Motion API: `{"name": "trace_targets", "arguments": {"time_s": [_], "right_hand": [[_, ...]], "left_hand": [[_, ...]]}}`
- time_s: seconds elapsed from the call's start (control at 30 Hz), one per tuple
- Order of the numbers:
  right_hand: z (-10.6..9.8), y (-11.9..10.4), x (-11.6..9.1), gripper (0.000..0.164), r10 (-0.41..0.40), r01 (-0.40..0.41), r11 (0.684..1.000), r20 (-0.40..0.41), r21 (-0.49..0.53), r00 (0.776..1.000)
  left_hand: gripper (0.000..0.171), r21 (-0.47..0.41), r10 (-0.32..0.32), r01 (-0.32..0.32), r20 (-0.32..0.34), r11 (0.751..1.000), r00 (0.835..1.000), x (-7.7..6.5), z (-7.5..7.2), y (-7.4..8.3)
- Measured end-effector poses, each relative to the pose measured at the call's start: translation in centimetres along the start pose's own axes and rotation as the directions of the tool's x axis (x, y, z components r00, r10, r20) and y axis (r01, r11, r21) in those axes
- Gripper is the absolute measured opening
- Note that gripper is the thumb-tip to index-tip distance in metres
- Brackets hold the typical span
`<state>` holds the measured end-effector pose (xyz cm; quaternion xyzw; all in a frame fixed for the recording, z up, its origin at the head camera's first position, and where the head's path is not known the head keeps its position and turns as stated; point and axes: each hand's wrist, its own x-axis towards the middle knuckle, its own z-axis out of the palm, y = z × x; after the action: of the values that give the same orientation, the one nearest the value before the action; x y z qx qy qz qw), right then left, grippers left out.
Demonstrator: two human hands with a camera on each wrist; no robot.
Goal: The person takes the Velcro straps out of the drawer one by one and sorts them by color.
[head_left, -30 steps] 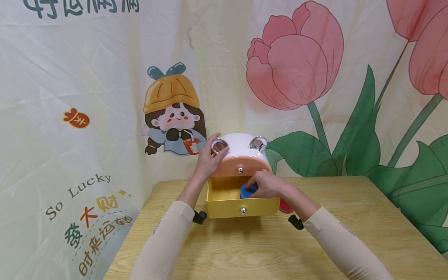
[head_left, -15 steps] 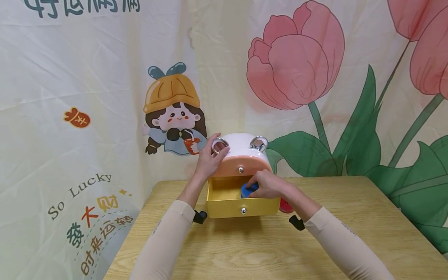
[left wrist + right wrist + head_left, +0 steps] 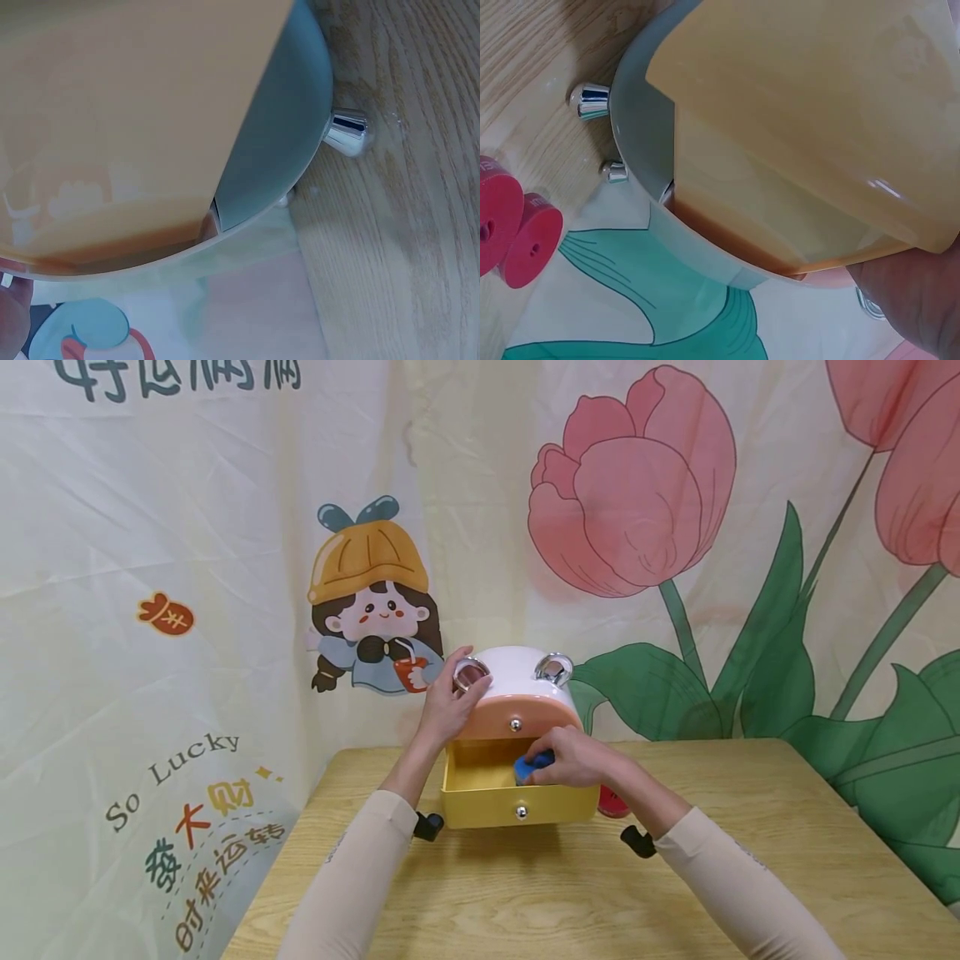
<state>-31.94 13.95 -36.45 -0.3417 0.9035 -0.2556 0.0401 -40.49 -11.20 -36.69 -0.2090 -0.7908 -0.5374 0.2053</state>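
We see the blue round object (image 3: 523,768) in the right half of the pulled-out yellow drawer (image 3: 480,810), pinched by the right hand (image 3: 573,756). Fingers and drawer front cover part of it, so we cannot tell its axis; the drawer screens it from both wrist cameras. The drawer front faces the wearer, long side running left to right. Drawer floor extends left of the object. The left hand (image 3: 447,702) grips the left silver ear (image 3: 471,673).
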Motion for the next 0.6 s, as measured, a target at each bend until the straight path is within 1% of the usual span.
{"name": "trace_targets", "arguments": {"time_s": [0.3,0.4,0.6], "right_hand": [[-0.08,-0.18,-0.41,0.032,-0.021,0.022,0.998,-0.007,0.059,1.0],[-0.04,-0.21,-0.49,0.034,-0.032,0.033,0.996,-0.02,0.078,0.999],[-0.06,-0.36,-0.62,0.035,-0.062,0.067,0.994,-0.065,0.082,0.996]], "left_hand": [[0.069,0.009,-0.002,0.002,-0.009,1.0,1.0,0.07,0.02,-0.07],[0.069,0.006,-0.006,0.006,-0.01,1.0,1.0,0.08,0.03,-0.12],[0.069,0.004,-0.014,0.014,-0.007,1.0,1.0,0.04,0.07,-0.06]]}}
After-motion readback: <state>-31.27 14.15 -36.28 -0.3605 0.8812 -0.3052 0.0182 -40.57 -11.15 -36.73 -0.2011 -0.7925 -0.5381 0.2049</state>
